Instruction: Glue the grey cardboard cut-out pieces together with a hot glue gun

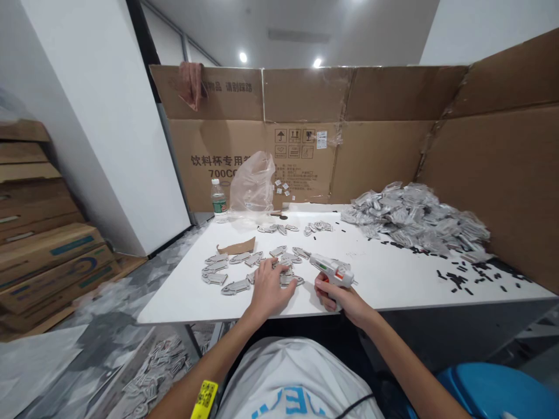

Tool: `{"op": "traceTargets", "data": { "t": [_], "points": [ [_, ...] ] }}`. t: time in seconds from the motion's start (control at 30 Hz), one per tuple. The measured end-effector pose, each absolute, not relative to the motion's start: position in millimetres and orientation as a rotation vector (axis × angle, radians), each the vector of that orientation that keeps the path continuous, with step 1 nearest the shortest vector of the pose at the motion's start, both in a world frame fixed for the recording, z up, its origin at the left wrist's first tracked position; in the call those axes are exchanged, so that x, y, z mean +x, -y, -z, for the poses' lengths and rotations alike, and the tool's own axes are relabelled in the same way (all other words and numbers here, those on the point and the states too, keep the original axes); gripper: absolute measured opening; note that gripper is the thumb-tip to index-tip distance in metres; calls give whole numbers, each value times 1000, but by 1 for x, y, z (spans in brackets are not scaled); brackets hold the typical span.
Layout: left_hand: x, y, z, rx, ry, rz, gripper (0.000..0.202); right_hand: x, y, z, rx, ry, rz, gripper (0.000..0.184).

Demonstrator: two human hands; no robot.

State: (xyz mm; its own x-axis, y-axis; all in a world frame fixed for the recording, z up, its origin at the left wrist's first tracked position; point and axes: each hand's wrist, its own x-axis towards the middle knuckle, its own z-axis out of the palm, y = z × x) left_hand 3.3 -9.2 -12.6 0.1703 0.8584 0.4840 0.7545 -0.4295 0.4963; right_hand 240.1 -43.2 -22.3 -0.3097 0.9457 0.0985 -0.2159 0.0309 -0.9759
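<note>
Glue gun (332, 270), just one, gripped in right hand (338, 297) above white table (393, 285), left hand (271, 289) spread open on grey cut-outs (236, 286), over a dozen around it, two small clusters beyond, one bottle (219, 199), one plastic bag (252, 183), one heap of silver packets (414, 218)

On the big cardboard carton (227, 166) in front of me I can read the Chinese words "饮料杯专用", with the end hidden, and under them "700CC". Its upper flap (227, 87) says "请别踩踏", and small handling signs (293, 144) are printed on the carton too. My shirt (292, 396) shows blue letters, but I cannot read them well, and the yellow tag (204, 399) on my left arm carries a black code.
</note>
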Motion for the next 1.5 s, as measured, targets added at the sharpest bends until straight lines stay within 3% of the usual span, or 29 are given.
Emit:
{"op": "traceTargets", "data": {
  "t": [0.4, 0.63, 0.83, 1.03, 1.5],
  "points": [
    [5, 8, 13, 2250, -1606, -1055, 37, 240, 43, 23, -809, 1333, -1475, 38],
    [6, 8, 12, 2219, -1688, -1080, 30, 239, 41, 25, -786, 1312, -1467, 39],
    [7, 9, 9, 2206, -1868, -981, 46, 240, 42, 23, -780, 1325, -1477, 38],
    [7, 8, 11, 2227, -1867, -939, 50, 239, 43, 22, -776, 1321, -1479, 37],
    [7, 8, 7, 2199, -1694, -1013, 45, 238, 41, 21, -800, 1285, -1484, 40]
  ]
}}
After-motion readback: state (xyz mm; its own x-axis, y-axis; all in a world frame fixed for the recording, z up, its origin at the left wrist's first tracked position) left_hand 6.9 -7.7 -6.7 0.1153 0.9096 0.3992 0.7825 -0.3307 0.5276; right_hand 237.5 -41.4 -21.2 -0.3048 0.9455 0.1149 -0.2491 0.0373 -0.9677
